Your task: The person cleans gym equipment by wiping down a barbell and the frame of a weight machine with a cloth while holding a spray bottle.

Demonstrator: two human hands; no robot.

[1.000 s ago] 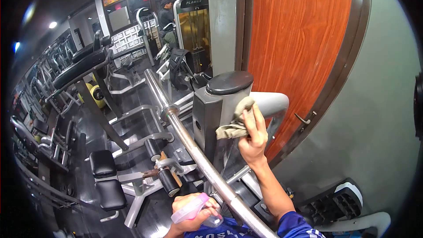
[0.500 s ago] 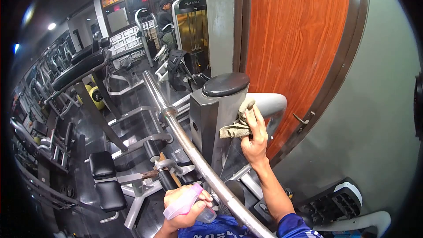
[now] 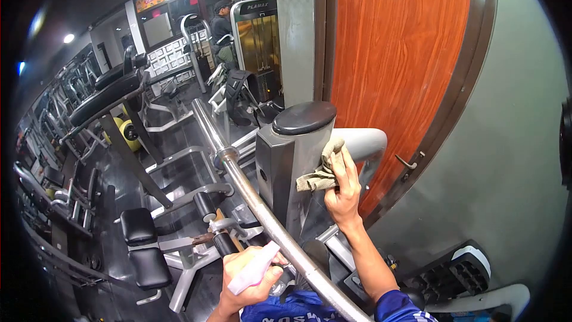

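My right hand (image 3: pixel 344 198) presses a folded olive-green cloth (image 3: pixel 317 180) against the side of a grey machine post (image 3: pixel 279 170), fingers flat over the fabric. A black oval pad (image 3: pixel 305 117) caps that post, and a thick light-grey tube (image 3: pixel 360 139) bends out behind the cloth. Low in the view, my left hand (image 3: pixel 237 262) is wrapped around a spray bottle with a pale pink head (image 3: pixel 254 272). The bottle's clear body is mostly hidden by the hand. A long steel barbell (image 3: pixel 262 211) slants between my two hands.
A small black padded seat (image 3: pixel 140 226) stands at lower left. Behind are several gym machines and a person (image 3: pixel 222 27) near a weight-stack machine (image 3: pixel 256 48). On the right are a wooden door (image 3: pixel 399 71), its handle (image 3: pixel 406 162) and a grey wall (image 3: pixel 512 161).
The spray bottle in my left hand has turned a little, and its pink head now angles more steeply up to the right. My right hand and the cloth have barely shifted.
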